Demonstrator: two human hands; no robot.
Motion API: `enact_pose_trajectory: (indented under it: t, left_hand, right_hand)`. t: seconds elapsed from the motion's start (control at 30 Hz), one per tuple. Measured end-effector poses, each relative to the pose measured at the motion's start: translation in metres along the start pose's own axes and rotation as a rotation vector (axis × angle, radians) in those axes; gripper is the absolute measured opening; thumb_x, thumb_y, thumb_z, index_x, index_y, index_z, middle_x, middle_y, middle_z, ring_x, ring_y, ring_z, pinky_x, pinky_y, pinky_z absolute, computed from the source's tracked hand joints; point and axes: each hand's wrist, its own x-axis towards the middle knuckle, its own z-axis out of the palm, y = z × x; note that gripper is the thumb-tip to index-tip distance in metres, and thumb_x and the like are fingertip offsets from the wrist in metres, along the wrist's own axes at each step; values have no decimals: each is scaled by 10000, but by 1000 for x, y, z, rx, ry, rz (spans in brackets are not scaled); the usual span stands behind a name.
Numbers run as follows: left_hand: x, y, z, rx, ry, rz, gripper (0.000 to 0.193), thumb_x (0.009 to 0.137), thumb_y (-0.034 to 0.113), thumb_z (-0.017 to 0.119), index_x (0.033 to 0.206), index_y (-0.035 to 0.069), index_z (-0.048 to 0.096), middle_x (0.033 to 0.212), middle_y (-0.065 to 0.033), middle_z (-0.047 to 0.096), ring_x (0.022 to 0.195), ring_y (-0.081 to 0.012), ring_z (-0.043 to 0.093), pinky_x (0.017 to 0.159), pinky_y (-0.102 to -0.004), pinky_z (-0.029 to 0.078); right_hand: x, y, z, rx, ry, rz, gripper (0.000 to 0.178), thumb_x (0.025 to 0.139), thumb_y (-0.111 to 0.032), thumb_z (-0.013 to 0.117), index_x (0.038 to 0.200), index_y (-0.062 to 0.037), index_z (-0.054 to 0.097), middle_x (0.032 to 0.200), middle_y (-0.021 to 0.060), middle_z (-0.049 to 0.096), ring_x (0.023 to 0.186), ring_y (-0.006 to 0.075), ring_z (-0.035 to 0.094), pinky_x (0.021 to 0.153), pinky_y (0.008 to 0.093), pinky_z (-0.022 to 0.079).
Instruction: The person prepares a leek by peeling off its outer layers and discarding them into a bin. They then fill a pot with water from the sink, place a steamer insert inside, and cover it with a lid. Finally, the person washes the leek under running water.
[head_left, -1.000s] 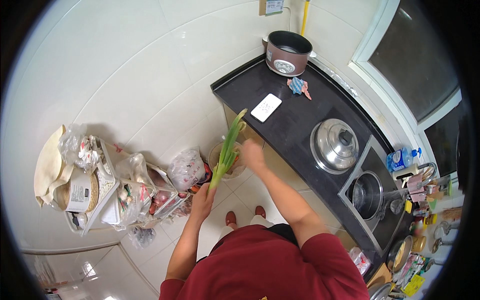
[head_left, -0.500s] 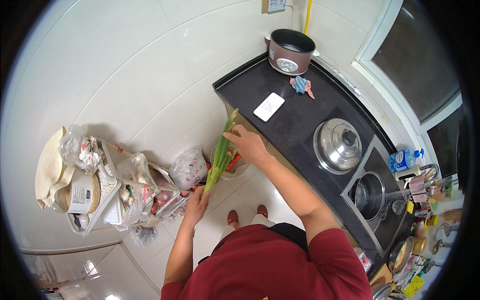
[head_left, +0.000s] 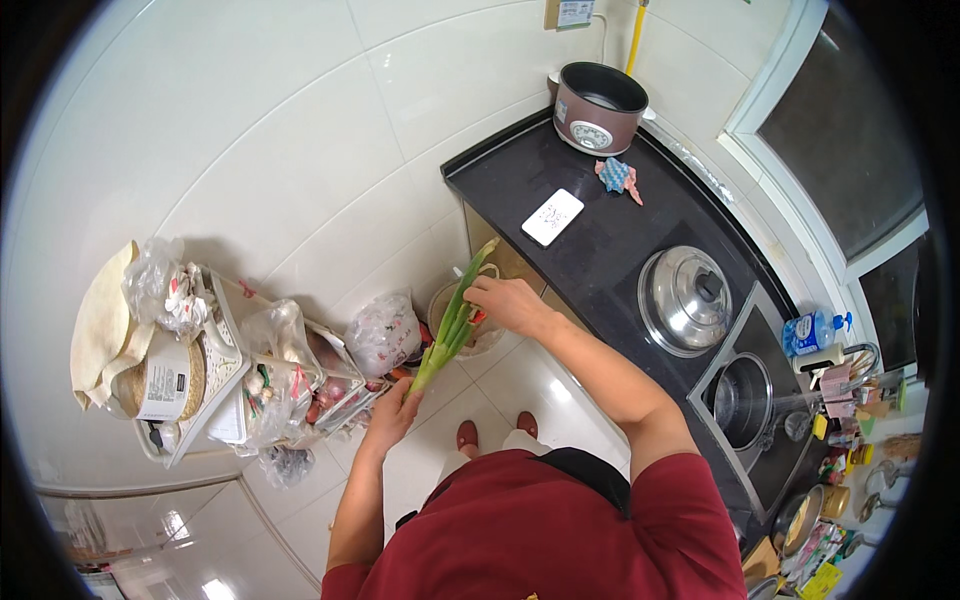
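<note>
A large green onion (head_left: 453, 318) slants upward over the floor, its pale end low and its green leaves pointing away from me. My left hand (head_left: 395, 415) is closed around the pale lower end. My right hand (head_left: 508, 304) has its fingers pinched at the leaves about midway up the stalk; the fingertips are partly hidden. Behind and below the leaves stands a waste bin (head_left: 492, 342) with a pale liner and some red scraps showing in it.
A tiered rack (head_left: 222, 385) with bagged vegetables and onions stands at the left. Along the right runs a black counter (head_left: 600, 262) with a phone (head_left: 552, 217), a crumpled cloth (head_left: 620, 178), a rice cooker (head_left: 600, 110), a lidded pan (head_left: 686, 300) and a sink (head_left: 742, 400).
My right hand has moved down along the leaves, toward me. The leaf tips lean a little more to the right and lower. The whole view has shifted slightly.
</note>
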Motion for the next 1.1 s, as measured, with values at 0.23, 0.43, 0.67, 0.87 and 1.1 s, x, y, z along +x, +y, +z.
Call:
enact_pose_trajectory:
  t: [0.23, 0.43, 0.67, 0.87, 1.1]
  left_hand:
    - [3, 1, 2, 56, 49, 59, 187, 957, 210, 533, 1057, 55, 559, 658, -2, 517, 585, -86, 488, 535, -269, 400]
    - [7, 30, 20, 299, 226, 197, 216, 940, 260, 540, 1009, 55, 536, 704, -162, 588, 648, -337, 594, 584, -412, 440]
    - [10, 35, 31, 491, 209, 41, 271, 935, 322, 513, 959, 57, 466, 791, -228, 611, 789, -446, 587, 661, -538, 426]
    - [10, 44, 32, 584, 206, -47, 287, 937, 344, 500, 974, 61, 467, 812, -231, 622, 796, -457, 591, 669, -556, 433]
    - [4, 35, 31, 545, 219, -7, 281, 944, 333, 493, 966, 54, 468, 750, -240, 615, 753, -467, 590, 650, -559, 432]
  right_hand:
    - [-1, 0, 13, 14, -60, 133, 123, 831, -65, 537, 948, -39, 566, 980, 147, 606, 892, 341, 621, 728, 427, 506]
    - [9, 3, 68, 209, 158, 501, 123, 859, -100, 515, 927, -1, 543, 979, 210, 615, 896, 382, 616, 769, 464, 497]
    - [7, -4, 100, 149, 145, 644, 130, 865, -81, 500, 952, 7, 541, 969, 221, 626, 903, 398, 623, 785, 474, 497]
    - [14, -5, 128, 334, 171, 755, 162, 866, -120, 515, 955, 12, 547, 984, 243, 629, 909, 425, 614, 795, 494, 484]
    - [12, -10, 141, 345, 271, 738, 201, 847, -153, 546, 971, 4, 564, 930, 252, 638, 919, 420, 613, 798, 492, 478]
